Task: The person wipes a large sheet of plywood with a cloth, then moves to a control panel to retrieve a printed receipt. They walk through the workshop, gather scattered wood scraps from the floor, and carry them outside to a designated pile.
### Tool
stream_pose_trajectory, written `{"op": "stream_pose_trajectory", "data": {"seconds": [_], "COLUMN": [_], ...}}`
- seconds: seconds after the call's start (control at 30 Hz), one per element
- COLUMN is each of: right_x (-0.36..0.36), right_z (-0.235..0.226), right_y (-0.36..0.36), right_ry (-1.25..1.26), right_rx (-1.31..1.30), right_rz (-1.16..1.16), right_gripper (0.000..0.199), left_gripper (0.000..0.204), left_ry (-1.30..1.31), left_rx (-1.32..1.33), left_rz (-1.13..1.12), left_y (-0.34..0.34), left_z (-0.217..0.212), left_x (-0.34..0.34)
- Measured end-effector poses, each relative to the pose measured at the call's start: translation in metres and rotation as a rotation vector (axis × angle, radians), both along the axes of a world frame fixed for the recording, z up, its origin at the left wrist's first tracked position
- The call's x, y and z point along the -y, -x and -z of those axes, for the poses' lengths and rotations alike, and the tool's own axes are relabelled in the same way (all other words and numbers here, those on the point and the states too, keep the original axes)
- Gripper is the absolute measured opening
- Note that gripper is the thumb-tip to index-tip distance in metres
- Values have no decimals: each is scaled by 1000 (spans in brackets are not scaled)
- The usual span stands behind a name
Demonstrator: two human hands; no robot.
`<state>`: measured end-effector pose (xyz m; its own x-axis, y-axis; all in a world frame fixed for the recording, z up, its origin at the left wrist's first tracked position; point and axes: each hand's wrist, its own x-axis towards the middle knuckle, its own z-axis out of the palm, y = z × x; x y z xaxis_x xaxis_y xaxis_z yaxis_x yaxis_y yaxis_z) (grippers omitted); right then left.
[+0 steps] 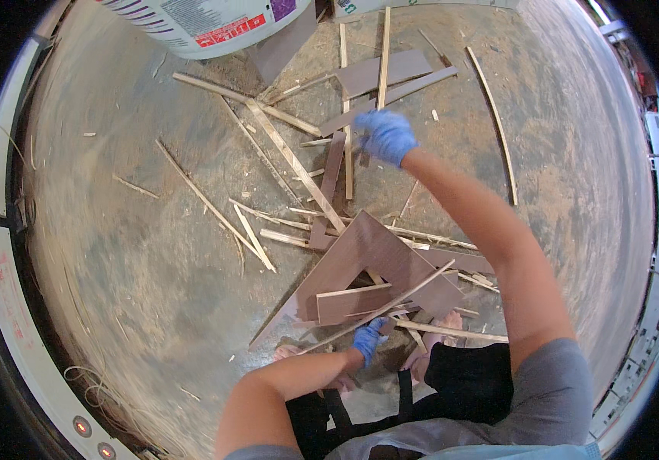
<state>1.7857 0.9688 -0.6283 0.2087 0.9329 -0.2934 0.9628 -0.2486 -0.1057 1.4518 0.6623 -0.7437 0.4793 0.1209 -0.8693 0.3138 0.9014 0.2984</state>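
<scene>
My right hand (385, 138), in a blue glove, reaches far forward with its fingers curled around the near end of a thin pale wooden strip (384, 57). My left hand (370, 340), also gloved in blue, is low between my feet, fingers closed at the edge of the scrap pile; what they hold is hidden. Beside it a long wooden strip (414, 294) slants across the pile. Just ahead lie a brown L-shaped board (318, 280) and a smaller brown board (352, 304). Another pale strip (452, 330) lies to its right.
Brown board offcuts (383, 73) and broken wooden strips (291, 157) are strewn over the concrete floor (130, 253). A large white bucket (214, 27) stands at the far left. A lone strip (494, 126) lies on the right. Pale machine housings (19, 307) border the left side.
</scene>
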Motion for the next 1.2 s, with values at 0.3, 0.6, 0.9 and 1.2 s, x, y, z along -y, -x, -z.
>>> {"op": "stream_pose_trajectory", "data": {"seconds": [0.3,0.6,0.9,1.2], "right_x": [-28,-95,-71,102], "right_z": [64,39,41,12], "right_y": [-85,-56,-75,-92], "right_ry": [-183,71,141,70], "right_rx": [459,369,131,64], "right_rz": [-406,-312,39,209], "right_gripper": [52,103,111,103], "left_gripper": [33,42,40,42], "left_ry": [117,159,132,-16], "left_rx": [-124,-199,-139,-119], "left_rz": [-22,-51,-103,-79], "left_y": [-10,-8,-11,3], "left_z": [-18,-22,-31,7], "left_x": [-16,-15,-17,6]}}
